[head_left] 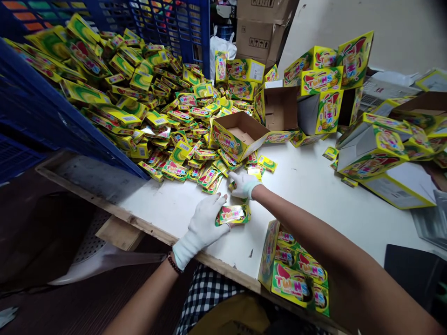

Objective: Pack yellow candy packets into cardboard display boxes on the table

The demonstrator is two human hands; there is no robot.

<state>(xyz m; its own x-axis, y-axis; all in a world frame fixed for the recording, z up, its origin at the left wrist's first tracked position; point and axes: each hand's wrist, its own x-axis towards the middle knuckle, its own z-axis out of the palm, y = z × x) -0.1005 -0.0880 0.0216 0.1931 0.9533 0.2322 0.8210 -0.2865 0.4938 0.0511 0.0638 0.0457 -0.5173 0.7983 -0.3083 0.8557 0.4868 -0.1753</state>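
My left hand (206, 216), in a white glove with bare fingertips, is closed around a small yellow-green candy box (233, 214) printed "TWINS" on the white tabletop. Just beyond it, my gloved right hand (243, 185) is curled at the near edge of a heap of small candy boxes (188, 125). A bit of yellow-green box shows between its thumb and index finger; the rest is hidden by the hand. Near the table's front edge stands an open display carton (267, 258), holding several candy boxes and partly covered by my right forearm.
A blue plastic crate (104, 125) lies tipped at left, candy boxes spilling from it. An open display carton (226, 139) sits on the heap. More display cartons (326, 111) are stacked behind, others (377, 153) at right. Brown cardboard boxes (260, 35) stand at the back.
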